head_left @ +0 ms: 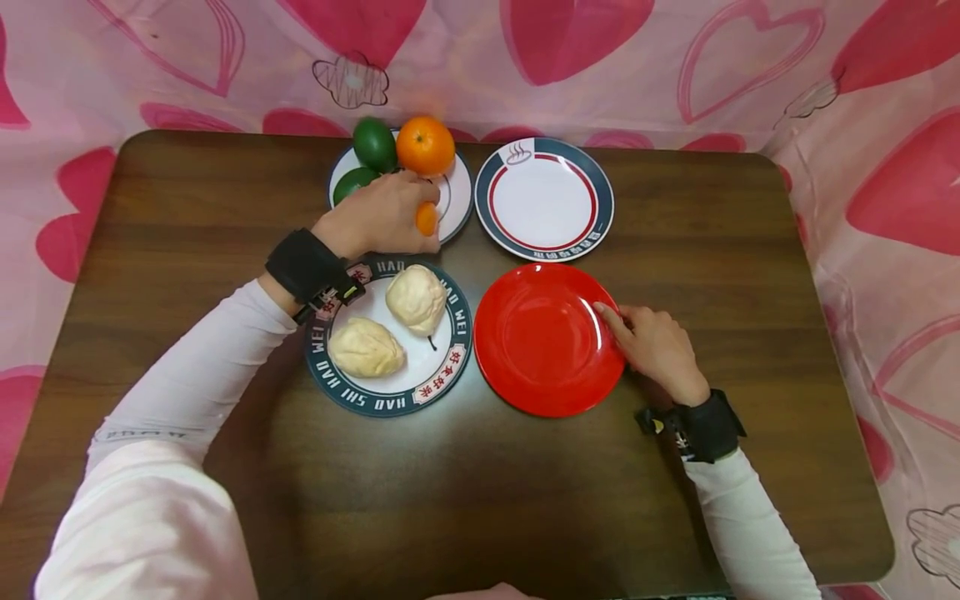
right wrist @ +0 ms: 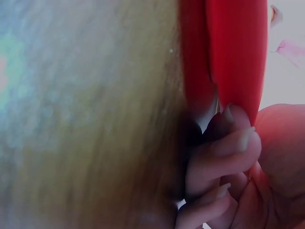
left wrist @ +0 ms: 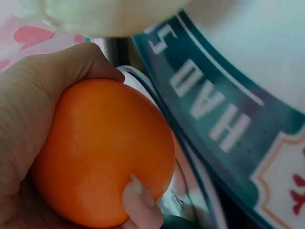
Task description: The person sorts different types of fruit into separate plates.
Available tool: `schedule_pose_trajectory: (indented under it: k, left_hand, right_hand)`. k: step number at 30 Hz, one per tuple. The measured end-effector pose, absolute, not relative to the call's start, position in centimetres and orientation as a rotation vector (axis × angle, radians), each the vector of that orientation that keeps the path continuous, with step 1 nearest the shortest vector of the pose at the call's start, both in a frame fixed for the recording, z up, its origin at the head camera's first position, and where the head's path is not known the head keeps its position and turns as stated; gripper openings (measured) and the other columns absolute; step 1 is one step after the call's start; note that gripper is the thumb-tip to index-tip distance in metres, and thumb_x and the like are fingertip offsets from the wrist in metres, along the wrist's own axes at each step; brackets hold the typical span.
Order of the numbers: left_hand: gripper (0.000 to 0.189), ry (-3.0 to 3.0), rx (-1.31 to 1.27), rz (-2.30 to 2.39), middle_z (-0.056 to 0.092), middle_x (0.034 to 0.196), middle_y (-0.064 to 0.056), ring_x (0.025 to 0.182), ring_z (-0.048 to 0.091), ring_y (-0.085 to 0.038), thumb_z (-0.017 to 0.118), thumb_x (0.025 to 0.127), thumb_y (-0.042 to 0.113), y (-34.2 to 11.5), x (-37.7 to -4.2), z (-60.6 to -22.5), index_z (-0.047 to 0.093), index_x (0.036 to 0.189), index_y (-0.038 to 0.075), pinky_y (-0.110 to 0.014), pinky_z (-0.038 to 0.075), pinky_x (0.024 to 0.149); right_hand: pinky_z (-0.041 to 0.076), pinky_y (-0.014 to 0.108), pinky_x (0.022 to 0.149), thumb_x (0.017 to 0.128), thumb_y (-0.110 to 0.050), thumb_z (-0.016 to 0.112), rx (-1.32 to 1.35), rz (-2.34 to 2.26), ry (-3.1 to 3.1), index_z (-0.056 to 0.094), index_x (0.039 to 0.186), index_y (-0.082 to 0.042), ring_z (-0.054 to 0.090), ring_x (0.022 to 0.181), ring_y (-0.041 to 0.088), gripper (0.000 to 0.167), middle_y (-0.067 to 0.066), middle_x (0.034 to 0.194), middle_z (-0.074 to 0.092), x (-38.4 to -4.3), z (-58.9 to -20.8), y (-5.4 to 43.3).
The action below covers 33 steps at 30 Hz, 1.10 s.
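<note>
Indeed, the left hand point(head_left: 382, 215) grasped an orange point(left wrist: 105, 148) near green fruits point(head_left: 374, 144), while the right hand point(head_left: 662, 346) pinched the red plate's rim point(head_left: 549, 398).

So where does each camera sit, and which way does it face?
Head: worn on the head, looking forward and down at the table; left hand, right hand and white sleeves show.
Left wrist: sits there, facing the left hand, seen holding an orange.
Right wrist: sits there, facing the right hand, seen pinching a red plate.
Shared: head and right wrist both show the red plate.
</note>
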<state>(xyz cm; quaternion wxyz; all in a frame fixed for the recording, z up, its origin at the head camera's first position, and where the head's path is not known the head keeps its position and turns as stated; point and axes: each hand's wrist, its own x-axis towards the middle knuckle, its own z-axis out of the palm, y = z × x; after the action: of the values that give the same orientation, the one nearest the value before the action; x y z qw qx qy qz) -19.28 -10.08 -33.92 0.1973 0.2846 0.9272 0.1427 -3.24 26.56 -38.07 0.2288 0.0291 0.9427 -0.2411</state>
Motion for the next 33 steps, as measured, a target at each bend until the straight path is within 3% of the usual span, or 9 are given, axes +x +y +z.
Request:
schedule_pose_trajectory:
  k: [9,26,33]
  left_hand:
    - [0.06,2.627,0.936,0.386,0.054,0.125,-0.018,0.107,0.054,-0.033,0.074,0.087,0.036,-8.3,-18.4,-32.2,0.056,0.135,0.006,-0.051,0.055,0.096]
    - [0.058,2.583,1.269,0.321,0.057,0.122,-0.015,0.105,0.053,-0.032,0.071,0.087,0.039,-1.3,-14.4,-28.6,0.058,0.137,0.013,-0.044,0.06,0.077]
    - [0.064,2.473,1.368,0.24,0.057,0.128,-0.012,0.11,0.053,-0.029,0.071,0.089,0.041,1.6,-12.4,-28.9,0.054,0.144,0.016,-0.037,0.059,0.082]
  right_hand:
    - [0.04,0.028,0.052,0.104,-0.058,0.041,0.092,-0.679,2.579,0.07,0.107,-0.006,0.052,0.057,0.022,0.06,0.005,0.064,0.06,-3.2,-38.1,26.7]
    - [0.039,0.028,0.052,0.105,-0.055,0.043,0.068,-0.668,2.623,0.07,0.108,-0.006,0.052,0.057,0.022,0.056,0.005,0.063,0.059,-3.3,-38.4,26.3]
    - [0.042,0.028,0.052,0.104,-0.056,0.044,0.077,-0.673,2.615,0.069,0.103,-0.006,0.052,0.057,0.022,0.056,0.005,0.063,0.06,-3.4,-38.3,26.1]
